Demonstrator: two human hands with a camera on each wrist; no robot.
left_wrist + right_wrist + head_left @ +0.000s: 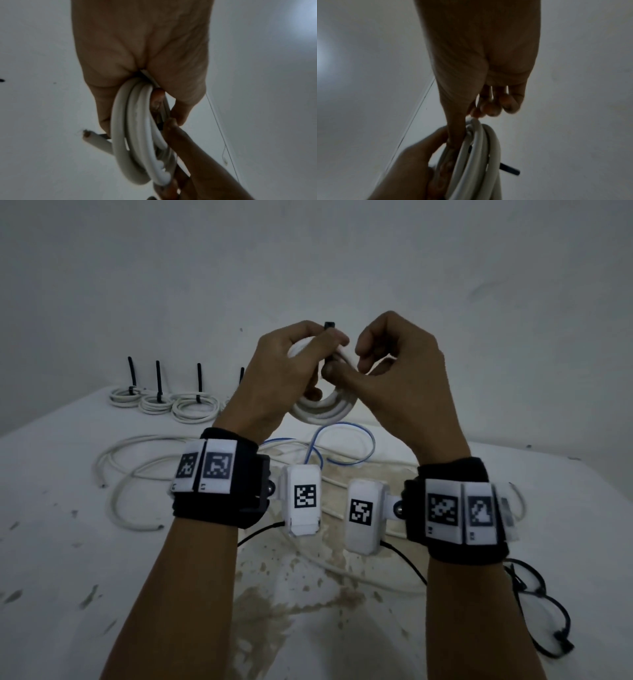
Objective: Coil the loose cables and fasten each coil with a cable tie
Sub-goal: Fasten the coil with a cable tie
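Note:
Both hands are raised above the table (68,525), holding a white cable coil (322,409) between them. My left hand (308,350) grips the coil (137,135) from the left, fingers curled through its loops. A black cable tie (329,325) sticks up above the left forefinger, and its other end (510,171) juts out past the coil (479,155). My right hand (356,357) has its fingers curled and pinches the top of the coil, thumb lying along the strands where the tie crosses. One cut cable end (89,136) pokes out to the side.
Three tied coils (156,404) with upright black ties lie at the back left of the table. Loose white cables (137,474) and a blue-and-white cable (342,446) sprawl under my wrists. Black glasses (534,604) lie at the right front. A bare wall rises behind.

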